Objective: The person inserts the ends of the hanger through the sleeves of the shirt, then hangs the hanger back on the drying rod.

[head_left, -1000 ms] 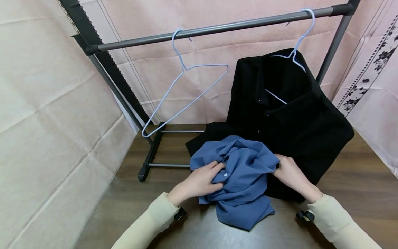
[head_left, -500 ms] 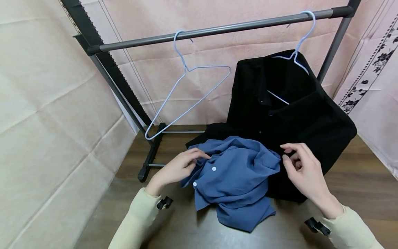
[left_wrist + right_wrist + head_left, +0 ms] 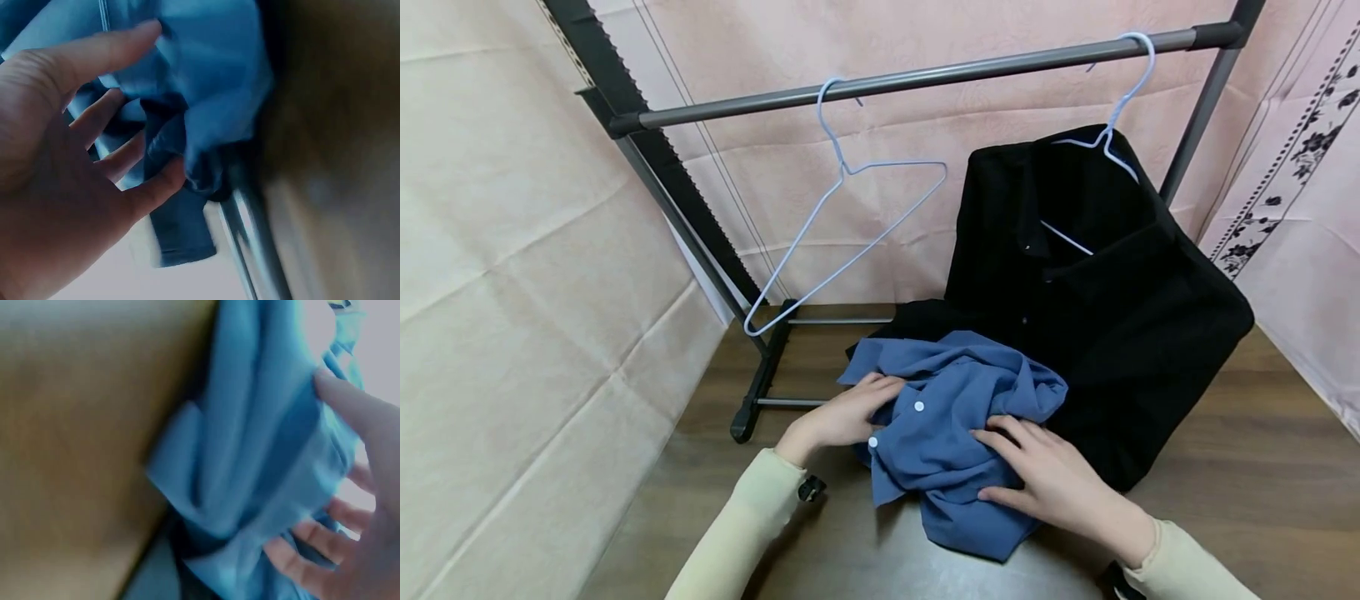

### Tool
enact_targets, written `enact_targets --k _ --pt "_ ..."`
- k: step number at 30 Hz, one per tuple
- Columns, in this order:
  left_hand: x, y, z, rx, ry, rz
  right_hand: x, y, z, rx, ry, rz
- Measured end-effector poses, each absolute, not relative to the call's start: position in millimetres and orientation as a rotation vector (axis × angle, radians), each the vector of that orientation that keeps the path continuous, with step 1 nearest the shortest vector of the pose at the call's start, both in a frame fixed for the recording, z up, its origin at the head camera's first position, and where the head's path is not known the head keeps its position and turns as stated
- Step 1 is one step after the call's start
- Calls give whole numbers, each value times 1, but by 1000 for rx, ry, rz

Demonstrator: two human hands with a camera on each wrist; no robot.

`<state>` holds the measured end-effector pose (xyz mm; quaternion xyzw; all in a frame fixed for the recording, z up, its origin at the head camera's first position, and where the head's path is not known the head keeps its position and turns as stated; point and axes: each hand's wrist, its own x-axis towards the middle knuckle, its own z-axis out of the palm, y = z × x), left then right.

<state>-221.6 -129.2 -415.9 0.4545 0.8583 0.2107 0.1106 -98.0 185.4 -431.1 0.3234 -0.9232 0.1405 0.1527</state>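
A crumpled blue button-up shirt (image 3: 958,442) with white buttons lies on the wooden surface, in front of a hanging black garment. At the shirt's left side is my left hand (image 3: 850,410), its fingertips against the cloth. In the left wrist view the thumb (image 3: 119,50) stands apart from the other fingers, beside the blue fabric. My right hand (image 3: 1052,475) rests on the shirt's right part with its fingers spread. The right wrist view shows the fingertips (image 3: 284,556) touching the blue folds, thumb apart.
A metal clothes rack (image 3: 925,77) spans the back. On its bar hang a bare light-blue wire hanger (image 3: 844,167) at left and the black garment (image 3: 1120,308) on a similar hanger (image 3: 1123,104) at right. Pink cloth (image 3: 760,50) backs the scene.
My right hand has left the shirt's right edge, lifted, and come down on its right part, farther left. The left hand has shifted left, and the shirt's left part is spread more, showing two buttons.
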Motion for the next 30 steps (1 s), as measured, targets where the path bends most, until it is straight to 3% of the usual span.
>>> enact_targets --k 14,30 --pt "-209 -110 -415 1528 2631 457 -105 179 -439 1049 -2550 367" --pt "-196 -164 -351 1434 2580 1156 -108 223 -369 879 -2303 803"
